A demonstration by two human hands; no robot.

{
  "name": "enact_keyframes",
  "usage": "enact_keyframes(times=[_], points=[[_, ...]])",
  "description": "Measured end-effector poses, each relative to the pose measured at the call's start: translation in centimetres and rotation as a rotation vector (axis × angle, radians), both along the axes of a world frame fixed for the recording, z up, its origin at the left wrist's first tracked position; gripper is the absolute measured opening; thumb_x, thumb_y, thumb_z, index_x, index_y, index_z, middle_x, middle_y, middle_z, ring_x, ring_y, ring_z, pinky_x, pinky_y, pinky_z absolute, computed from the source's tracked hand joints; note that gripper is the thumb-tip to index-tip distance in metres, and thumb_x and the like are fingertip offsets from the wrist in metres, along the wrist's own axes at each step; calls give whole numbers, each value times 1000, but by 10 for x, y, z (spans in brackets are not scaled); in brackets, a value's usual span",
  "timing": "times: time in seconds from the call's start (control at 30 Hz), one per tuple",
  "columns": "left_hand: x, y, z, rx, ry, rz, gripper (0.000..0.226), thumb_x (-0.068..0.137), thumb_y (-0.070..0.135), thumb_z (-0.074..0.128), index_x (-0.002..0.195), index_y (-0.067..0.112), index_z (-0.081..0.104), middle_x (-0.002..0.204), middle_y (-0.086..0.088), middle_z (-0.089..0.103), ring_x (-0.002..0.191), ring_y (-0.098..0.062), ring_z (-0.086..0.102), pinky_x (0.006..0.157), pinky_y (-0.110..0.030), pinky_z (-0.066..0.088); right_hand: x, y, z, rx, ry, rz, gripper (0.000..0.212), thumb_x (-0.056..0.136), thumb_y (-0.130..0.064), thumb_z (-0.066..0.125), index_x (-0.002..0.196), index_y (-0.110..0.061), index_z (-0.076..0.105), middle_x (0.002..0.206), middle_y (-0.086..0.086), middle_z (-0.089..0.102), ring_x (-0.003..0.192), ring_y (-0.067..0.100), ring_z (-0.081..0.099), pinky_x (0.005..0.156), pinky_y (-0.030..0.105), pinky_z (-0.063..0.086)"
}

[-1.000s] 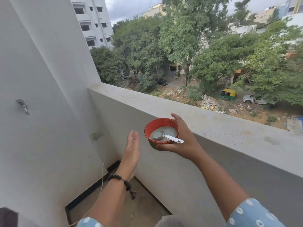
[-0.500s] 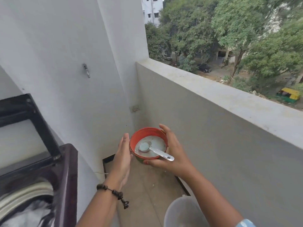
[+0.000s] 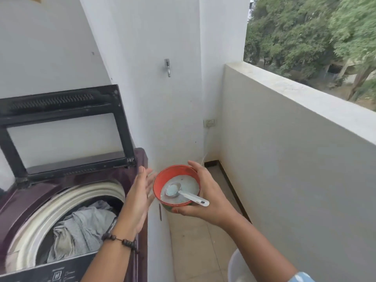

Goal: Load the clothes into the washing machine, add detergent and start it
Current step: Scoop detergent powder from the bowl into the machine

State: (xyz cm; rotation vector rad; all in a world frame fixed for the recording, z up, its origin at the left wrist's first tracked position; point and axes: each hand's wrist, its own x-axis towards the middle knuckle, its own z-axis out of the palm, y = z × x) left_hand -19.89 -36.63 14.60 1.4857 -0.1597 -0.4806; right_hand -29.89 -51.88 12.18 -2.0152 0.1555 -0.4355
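The right hand (image 3: 205, 197) is gripping a red bowl (image 3: 176, 185) of detergent powder (image 3: 183, 188) with a spoon (image 3: 186, 195), while the left hand (image 3: 138, 198) is hovering spread beside it, above the washing machine (image 3: 67, 210) holding grey clothes (image 3: 81, 226).

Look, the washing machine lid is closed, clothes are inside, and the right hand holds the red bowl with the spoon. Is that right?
Not quite. The lid is open, standing up at the back of the washing machine, as the head view shows. The rest holds: clothes lie in the drum, and the right hand holds the red bowl with the spoon.
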Motion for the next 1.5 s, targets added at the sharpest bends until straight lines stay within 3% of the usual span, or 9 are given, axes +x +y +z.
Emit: enact_keyframes(times=[0.2, 0.37, 0.67, 0.83, 1.03, 1.13, 1.27, 1.4, 1.5], points=[[33, 74, 1, 83, -14, -15, 61, 83, 63, 34, 117, 20, 63, 118, 1, 70, 112, -14, 63, 99, -42, 48, 42, 65, -9, -9, 6, 80, 106, 59, -42, 90, 142, -39, 24, 137, -23, 40, 127, -9, 39, 96, 3, 33], [66, 141, -9, 108, 13, 28, 61, 88, 59, 33, 119, 17, 64, 117, -3, 70, 114, -18, 62, 99, -41, 50, 81, 114, -13, -8, 3, 117, 103, 60, -38, 90, 140, -41, 26, 136, -23, 40, 128, -7, 40, 99, 7, 35], [96, 215, -38, 83, 146, -14, 55, 93, 58, 35, 125, 22, 61, 109, -4, 74, 99, -20, 70, 91, -41, 54, 136, 197, -36, 1, 26, 168, 99, 61, -36, 90, 136, -48, 26, 137, -23, 40, 130, -6, 40, 100, 7, 33], [114, 238, -53, 25, 282, -64, 54, 89, 57, 43, 121, 18, 64, 110, -13, 73, 95, -25, 70, 78, -36, 59, 158, 225, -48, 39, -18, 208, 94, 62, -27, 91, 138, -32, 35, 134, -20, 46, 129, 4, 46, 101, 15, 38], [133, 248, -77, 8, 383, 34, 51, 83, 46, 59, 115, 5, 65, 103, -17, 74, 92, -27, 72, 75, -36, 58, 158, 235, -73, 73, 119, 216, 90, 69, -40, 85, 139, -37, 30, 140, -20, 40, 132, -1, 41, 103, 11, 35], [139, 245, -89, -13, 411, 84, 44, 88, 39, 60, 115, 4, 63, 102, -17, 74, 95, -28, 72, 75, -36, 59, 151, 235, -86, 158, 237, 81, 69, 76, -43, 79, 133, -40, 41, 128, -16, 51, 113, -1, 55, 94, 18, 47], [144, 236, -98, -27, 404, 80, 44, 86, 39, 62, 115, 6, 62, 103, -14, 75, 97, -27, 71, 71, -32, 60, 144, 231, -101, 379, 309, -61, 35, 85, -33, 73, 117, -31, 57, 89, 7, 69, 72, 18, 65, 72, 40, 57], [145, 225, -105, -44, 402, 64, 50, 81, 40, 64, 119, 6, 60, 108, -14, 73, 98, -24, 70, 73, -30, 60, 144, 230, -102, 631, 324, -142, 9, 94, -8, 62, 101, -8, 67, 70, 13, 68, 56, 17, 58, 56, 27, 52], [143, 220, -107, -71, 362, 43, 40, 86, 34, 62, 117, 9, 60, 110, -11, 72, 96, -19, 70, 67, -24, 58, 145, 227, -102, 776, 299, -219, 13, 94, -7, 60, 100, 1, 68, 72, 18, 67, 52, 15, 59, 52, 22, 52]])
